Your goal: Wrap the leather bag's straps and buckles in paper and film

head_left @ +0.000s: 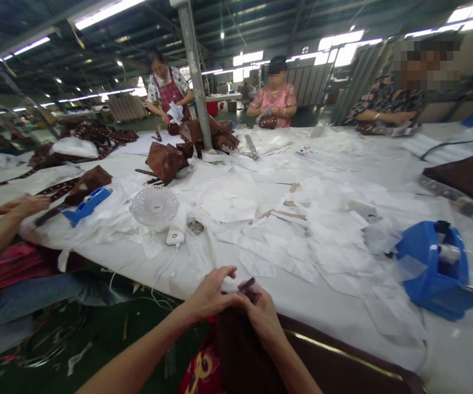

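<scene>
A dark brown bag (322, 361) with a gold zipper lies at the table's front edge, under my wrists. My right hand (261, 312) is closed on a small dark piece (248, 284) with something pale around it, just above the bag's left end. Close beside it, my left hand (214, 293) has its thumb and index finger apart, and its lower fingers meet the right hand. Nothing can be made out between the left fingers.
White paper sheets (261, 241) cover the middle of the table. A blue tape dispenser (433, 273) stands right, a white fan (154, 206) left of centre. Brown bags (166, 163) lie by a metal post (197, 82). Several people work around the table; one person's hands (31, 205) are at left.
</scene>
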The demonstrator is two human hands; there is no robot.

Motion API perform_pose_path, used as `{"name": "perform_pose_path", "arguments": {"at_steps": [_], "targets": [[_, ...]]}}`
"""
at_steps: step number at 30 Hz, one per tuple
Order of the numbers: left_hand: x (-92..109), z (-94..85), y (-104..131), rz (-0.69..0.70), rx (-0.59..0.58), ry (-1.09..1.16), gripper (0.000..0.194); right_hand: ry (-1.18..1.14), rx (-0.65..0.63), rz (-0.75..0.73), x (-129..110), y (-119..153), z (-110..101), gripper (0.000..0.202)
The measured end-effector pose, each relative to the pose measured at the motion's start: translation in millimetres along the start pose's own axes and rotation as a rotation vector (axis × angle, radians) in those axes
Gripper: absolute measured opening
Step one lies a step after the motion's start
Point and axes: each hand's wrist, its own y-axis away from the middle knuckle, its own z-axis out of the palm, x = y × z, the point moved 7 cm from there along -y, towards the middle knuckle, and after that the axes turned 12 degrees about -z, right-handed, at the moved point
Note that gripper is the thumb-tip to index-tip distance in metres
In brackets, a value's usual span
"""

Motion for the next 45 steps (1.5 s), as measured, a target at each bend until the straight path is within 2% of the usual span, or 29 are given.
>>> {"name": "perform_pose_path", "arguments": {"at_steps": [2,4,8,10,16,19,21,25,26,27,28,31,33,37,41,45], "targets": [[-4,9.9,6,-0.002,-0.107,-0.008,0.031,-0.057,0.033,0.000,2,1,-3,0.023],[-7,16.6,12,0.004,-0.127,0.016,0.013,-0.091,0.053,-0.008,3,1,-5,0.025],[-22,17.2,19,-0.062,0.081,0.076,0.009,-0.097,0.096,-0.006,5,2,-10,0.028],[-30,19.6,22,-0.096,0.147,0.116,0.010,-0.077,0.100,-0.005,5,2,-11,0.029],[-39,22.6,28,-0.113,0.283,0.140,0.013,-0.072,0.087,0.030,3,2,-9,0.029],[-36,22.5,28,-0.097,0.284,0.160,0.012,-0.070,0.116,0.053,-1,-4,-16,0.031],[-36,22.6,27,-0.088,0.259,0.199,0.011,-0.126,0.184,0.057,-7,-12,-28,0.033],[-47,22.1,26,-0.136,0.226,0.334,0.010,-0.357,0.503,-0.009,-20,-24,-71,0.037],[-50,22.1,26,-0.154,0.223,0.363,0.010,-0.355,0.533,-0.018,-21,-24,-77,0.039],[-53,22.2,25,-0.168,0.220,0.384,0.011,-0.315,0.502,-0.005,-21,-24,-78,0.041],[-55,22.5,24,-0.175,0.213,0.397,0.011,-0.246,0.413,0.028,-18,-23,-73,0.043],[-55,23.4,22,-0.162,0.180,0.413,0.013,-0.035,0.062,0.142,-3,-11,-36,0.044],[-53,23.7,21,-0.146,0.159,0.422,0.013,0.020,-0.044,0.140,3,-2,-13,0.040],[-53,24.7,23,-0.165,0.187,0.446,0.014,0.051,-0.022,0.084,-1,0,2,0.039],[-63,29.9,26,-0.266,0.271,0.513,0.018,0.043,-0.035,0.100,-2,-3,0,0.042],[-66,31.7,30,-0.226,0.373,0.503,0.012,0.071,0.010,0.149,6,-1,-3,0.044]]}}
